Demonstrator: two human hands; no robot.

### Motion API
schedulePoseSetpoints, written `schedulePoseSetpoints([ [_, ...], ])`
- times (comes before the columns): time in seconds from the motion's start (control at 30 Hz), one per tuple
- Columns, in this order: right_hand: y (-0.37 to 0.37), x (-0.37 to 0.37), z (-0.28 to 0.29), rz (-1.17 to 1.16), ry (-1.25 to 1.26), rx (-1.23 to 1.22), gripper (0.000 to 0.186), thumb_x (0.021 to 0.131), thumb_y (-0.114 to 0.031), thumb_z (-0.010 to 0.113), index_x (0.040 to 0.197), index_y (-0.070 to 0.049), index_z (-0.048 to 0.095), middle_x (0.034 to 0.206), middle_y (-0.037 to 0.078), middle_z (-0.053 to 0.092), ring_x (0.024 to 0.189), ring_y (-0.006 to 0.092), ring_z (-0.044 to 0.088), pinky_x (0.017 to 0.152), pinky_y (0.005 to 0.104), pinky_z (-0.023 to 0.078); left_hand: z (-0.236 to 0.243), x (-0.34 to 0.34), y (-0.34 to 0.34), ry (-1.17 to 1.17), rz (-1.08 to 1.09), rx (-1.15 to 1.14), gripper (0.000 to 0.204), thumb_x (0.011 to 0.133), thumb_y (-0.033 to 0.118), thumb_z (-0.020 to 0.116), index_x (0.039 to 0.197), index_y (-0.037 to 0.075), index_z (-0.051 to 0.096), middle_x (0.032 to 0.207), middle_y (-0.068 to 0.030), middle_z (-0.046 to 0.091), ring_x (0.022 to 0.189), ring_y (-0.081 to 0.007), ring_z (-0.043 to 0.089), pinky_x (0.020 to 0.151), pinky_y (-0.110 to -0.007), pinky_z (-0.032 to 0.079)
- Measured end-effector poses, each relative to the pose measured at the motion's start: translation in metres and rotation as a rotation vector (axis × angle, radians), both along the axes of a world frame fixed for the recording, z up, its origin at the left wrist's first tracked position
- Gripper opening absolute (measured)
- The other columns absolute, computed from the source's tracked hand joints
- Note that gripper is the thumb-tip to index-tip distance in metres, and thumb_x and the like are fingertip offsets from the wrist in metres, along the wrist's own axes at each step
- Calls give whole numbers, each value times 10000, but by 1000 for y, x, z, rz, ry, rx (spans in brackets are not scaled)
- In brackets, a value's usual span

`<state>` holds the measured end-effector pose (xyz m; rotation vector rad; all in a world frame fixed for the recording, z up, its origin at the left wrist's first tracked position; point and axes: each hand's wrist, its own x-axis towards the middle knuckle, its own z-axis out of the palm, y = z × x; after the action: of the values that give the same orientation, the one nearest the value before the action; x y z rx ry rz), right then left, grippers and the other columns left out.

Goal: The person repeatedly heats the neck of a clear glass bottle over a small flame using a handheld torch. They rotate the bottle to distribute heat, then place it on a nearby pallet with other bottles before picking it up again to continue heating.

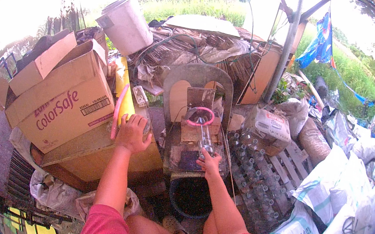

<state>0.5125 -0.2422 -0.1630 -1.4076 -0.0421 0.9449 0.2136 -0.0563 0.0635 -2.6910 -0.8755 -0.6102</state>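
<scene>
My right hand (210, 162) is closed around the lower end of a clear glass bottle (205, 140), above a plastic chair's seat. A pink ring (212, 118) shows at the bottle's far end; whether it encircles the bottle or lies behind it, I cannot tell. My left hand (133, 133) has its fingers curled down at the near end of a yellow cylinder (124, 88). Beside those fingers is a curved pink strip (116, 116), perhaps a second ring seen edge-on. Whatever lies under the left palm is mostly hidden; something clear shows by the thumb.
The grey plastic chair (171, 81) stands ahead, a black bucket (190, 201) below it. At left, a large cardboard box (70, 98) rests on a wooden cabinet (97, 162). Several clear glass bottles (256, 186) stand at right, near white sacks (329, 186) and a metal post (285, 54).
</scene>
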Motion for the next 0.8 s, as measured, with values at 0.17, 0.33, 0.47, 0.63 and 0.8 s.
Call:
schedulePoseSetpoints([
  [0.17, -9, 10, 1, 76, 461, 208, 996, 1070, -820, 739, 1803, -280, 334, 1423, 185, 751, 1260, 361, 766, 1132, 587, 559, 2, 1, -2, -3, 5, -9, 572, 936, 433, 837, 1367, 82, 703, 1393, -147, 709, 1418, -343, 653, 1310, -673, 384],
  [0.33, -17, 9, 13, 131, 390, 217, 1066, 1044, -949, 631, 1740, -160, 458, 1366, 127, 790, 1235, 308, 768, 1150, 543, 464, 1, 1, -2, -31, -8, 1, 592, 897, 415, 855, 1359, 78, 703, 1357, -171, 716, 1383, -385, 672, 1297, -688, 392],
  [0.47, -15, 13, 17, 119, 190, -23, 1015, 1070, -817, 744, 1770, -177, 382, 1381, 180, 759, 1154, 344, 783, 1059, 613, 592, 0, 0, -1, -42, -23, 11, 588, 898, 419, 852, 1355, 82, 701, 1353, -172, 716, 1378, -386, 674, 1291, -688, 396],
  [0.63, 4, -2, 0, -69, -176, 20, 973, 1084, -679, 826, 1723, -92, 385, 1335, 230, 773, 1058, 319, 818, 843, 550, 624, -1, 0, 2, -27, -19, 6, 597, 899, 422, 849, 1367, 81, 703, 1353, -175, 716, 1376, -389, 676, 1288, -688, 398],
  [0.8, -3, 9, -3, 125, 213, 188, 958, 1111, -795, 691, 1730, -123, 401, 1390, 230, 772, 1110, 324, 808, 990, 539, 573, 0, 1, 0, -19, -10, 6, 593, 914, 428, 846, 1368, 75, 702, 1365, -172, 719, 1384, -382, 675, 1292, -684, 398],
])
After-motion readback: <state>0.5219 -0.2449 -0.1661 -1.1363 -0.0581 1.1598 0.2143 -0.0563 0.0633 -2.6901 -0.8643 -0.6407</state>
